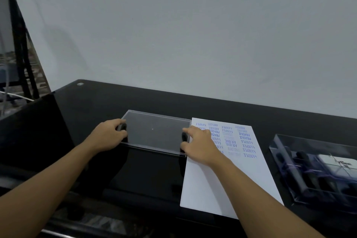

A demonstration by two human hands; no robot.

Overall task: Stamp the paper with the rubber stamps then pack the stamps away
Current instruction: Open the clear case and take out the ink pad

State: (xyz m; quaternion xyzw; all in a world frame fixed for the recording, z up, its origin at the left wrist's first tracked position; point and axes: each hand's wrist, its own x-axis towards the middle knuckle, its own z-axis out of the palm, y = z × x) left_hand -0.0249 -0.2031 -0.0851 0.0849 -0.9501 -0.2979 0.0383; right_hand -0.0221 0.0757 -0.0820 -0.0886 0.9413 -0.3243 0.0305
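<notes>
A clear plastic lid point(154, 131) lies flat on the black table, left of the paper. My left hand point(108, 136) grips its left edge with fingers curled over the rim. My right hand point(199, 145) grips the right edge, thumb and fingers on the rim. The white paper point(222, 179) lies to the right, its upper part covered with blue and red stamped words. At the far right stands a clear box point(286, 170) holding several dark-handled rubber stamps point(309, 177) and a white ink pad case point(338, 164).
The black table point(92, 106) runs along a plain grey wall. A black chair or stand point(21, 48) is at the far left beyond the table edge. A small round fitting point(80, 84) sits at the table's back left corner.
</notes>
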